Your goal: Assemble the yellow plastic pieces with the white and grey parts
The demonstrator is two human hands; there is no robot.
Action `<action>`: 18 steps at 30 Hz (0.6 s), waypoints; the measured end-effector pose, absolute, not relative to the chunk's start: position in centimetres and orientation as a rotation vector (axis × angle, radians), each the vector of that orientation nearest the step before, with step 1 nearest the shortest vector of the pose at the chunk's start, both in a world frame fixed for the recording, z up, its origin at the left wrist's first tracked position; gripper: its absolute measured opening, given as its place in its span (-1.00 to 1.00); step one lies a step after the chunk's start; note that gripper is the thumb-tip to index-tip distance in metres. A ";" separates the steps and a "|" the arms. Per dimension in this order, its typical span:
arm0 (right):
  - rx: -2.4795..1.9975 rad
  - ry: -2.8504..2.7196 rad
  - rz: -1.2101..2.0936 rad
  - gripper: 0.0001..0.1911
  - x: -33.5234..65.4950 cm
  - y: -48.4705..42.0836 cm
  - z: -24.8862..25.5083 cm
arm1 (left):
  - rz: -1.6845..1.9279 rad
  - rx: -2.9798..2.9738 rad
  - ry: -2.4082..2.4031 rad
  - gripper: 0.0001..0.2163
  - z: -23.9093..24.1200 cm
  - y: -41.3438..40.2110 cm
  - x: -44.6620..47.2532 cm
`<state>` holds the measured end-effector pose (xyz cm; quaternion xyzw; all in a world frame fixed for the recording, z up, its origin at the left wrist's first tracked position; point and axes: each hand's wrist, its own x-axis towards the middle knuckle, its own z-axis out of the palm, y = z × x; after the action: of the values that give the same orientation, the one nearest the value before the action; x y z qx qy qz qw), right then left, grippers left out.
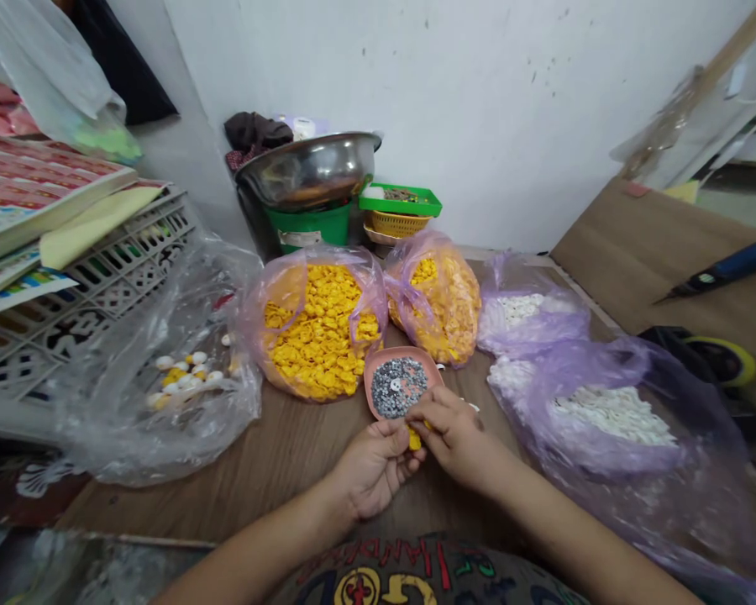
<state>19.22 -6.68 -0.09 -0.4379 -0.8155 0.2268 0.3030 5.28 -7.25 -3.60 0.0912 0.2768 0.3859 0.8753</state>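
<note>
Pinches a small, glossy yellow piece (414, 439), its shape too small to tell, between thumb and fingers of the left hand (376, 470), just in front of a salmon-pink, rounded-square plastic dish (403, 352). Closes the fingertips of the right hand (452, 433) on yellow there too; cannot tell whether on the same piece or a second one. Holds in the dish many small grey bits (387, 401) and one white piece (395, 385). Has just left of the dish a translucent purple plastic bag (285, 290) full of yellow pieces (321, 328); just behind the dish, on its right, a tied-looking purple bag (406, 307) of orange-yellow pieces (450, 307). Has farther left of the dish a clear plastic bag (189, 441) with rounded white-and-yellow pieces (189, 378); right of the dish, thin purple bags (580, 361) with white pieces (614, 416). Works above a brown, wood-grained desk (283, 458). Faces, well behind the dish, a shiny round steel basin (328, 164).
</note>
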 end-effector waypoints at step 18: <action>-1.078 -2.270 0.483 -0.79 19.0 -7.1 -0.3 | 0.782 0.172 0.568 -0.73 -3.6 -7.2 5.1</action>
<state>19.05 -7.07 -0.29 -0.4035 -0.8497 0.1809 0.2871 5.07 -7.20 -3.60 0.0825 0.2725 0.3756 0.8820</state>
